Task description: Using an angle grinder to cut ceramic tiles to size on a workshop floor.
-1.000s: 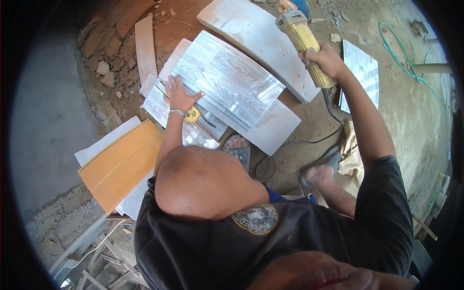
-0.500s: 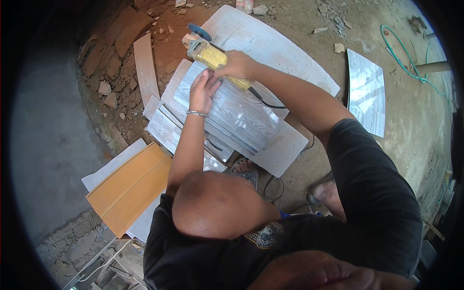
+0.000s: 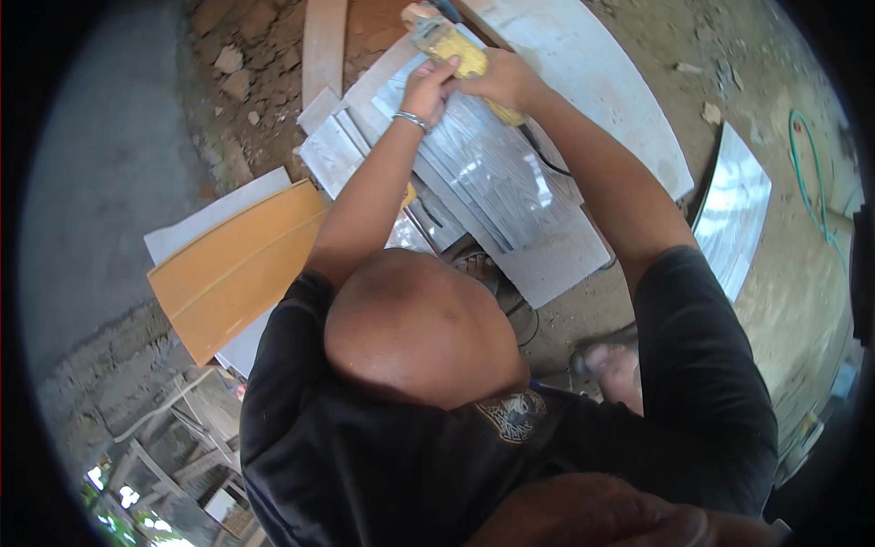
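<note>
My right hand (image 3: 507, 80) is closed around the body of a yellow angle grinder (image 3: 467, 56), whose head points away from me at the top of the view. Its blue disc (image 3: 447, 9) shows only in part at the upper edge. My left hand (image 3: 427, 91), with a metal bracelet at the wrist, is closed against the grinder's left side; its thumb lies on the yellow body. Below both hands lies a stack of grey wood-grain tiles (image 3: 483, 159) on a pale slab (image 3: 551, 264). A black cord (image 3: 545, 162) trails from the grinder's rear.
A large pale slab (image 3: 592, 82) lies at the far right, with a glossy grey tile (image 3: 734, 210) beyond it. Orange-brown panels (image 3: 237, 264) rest at the left. Broken rubble (image 3: 241, 68) covers the far-left ground. A green hose (image 3: 807, 173) loops at the right.
My left hand has gone from spread fingers beside the grinder to closing against its body. The whole view has shifted, so the grinder and tiles sit higher and further right.
</note>
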Demonstrator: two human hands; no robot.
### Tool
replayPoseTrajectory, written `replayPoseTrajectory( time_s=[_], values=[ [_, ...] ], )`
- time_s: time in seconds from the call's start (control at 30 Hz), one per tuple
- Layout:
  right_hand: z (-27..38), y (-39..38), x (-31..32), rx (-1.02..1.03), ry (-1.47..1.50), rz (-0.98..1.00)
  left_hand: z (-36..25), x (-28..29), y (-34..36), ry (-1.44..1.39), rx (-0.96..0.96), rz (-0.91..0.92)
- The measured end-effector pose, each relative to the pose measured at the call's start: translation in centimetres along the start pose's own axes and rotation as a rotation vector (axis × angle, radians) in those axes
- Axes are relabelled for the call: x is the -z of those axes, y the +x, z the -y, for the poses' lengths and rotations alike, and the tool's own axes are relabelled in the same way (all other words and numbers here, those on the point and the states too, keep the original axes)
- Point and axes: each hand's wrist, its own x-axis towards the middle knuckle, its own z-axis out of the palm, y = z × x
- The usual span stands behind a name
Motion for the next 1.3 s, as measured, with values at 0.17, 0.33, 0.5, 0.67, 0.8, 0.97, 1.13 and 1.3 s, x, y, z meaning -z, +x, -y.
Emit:
replayPoseTrajectory(
  time_s=[0.17, 0.33, 0.5, 0.67, 0.8, 0.97, 1.13, 1.3],
  values=[
    [2.3, -1.2, -0.2, -0.026, 0.013, 0.076, -0.6, 0.2, -1.9, 0.012, -0.034, -0.062],
    [2.2, -1.1, -0.8, -0.018, -0.096, -0.038, -0.5, 0.5, -1.5, 0.012, 0.006, -0.048],
    [1.6, -1.3, 0.0, -0.128, -0.097, 0.035, -0.4, -0.5, -1.2, 0.057, 0.045, -0.020],
    [1.4, -1.4, 0.1, -0.084, -0.053, -0.014, -0.6, -0.1, -0.8, 0.060, 0.020, -0.062],
    [1.6, -1.6, -0.6, -0.067, -0.046, 0.014, -0.3, 0.0, -1.6, 0.031, 0.025, -0.087],
    [1.5, -1.6, -1.0, -0.082, -0.061, 0.027, -0.6, 0.2, -2.0, 0.018, 0.043, -0.082],
    [2.0, -1.7, -1.4, -0.095, -0.095, 0.024, -0.8, 0.5, -2.4, 0.054, 0.044, -0.058],
    [2.0, -2.2, -1.1, -0.113, -0.058, 0.059, -0.6, 0.2, -2.7, 0.076, 0.038, -0.063]
  ],
)
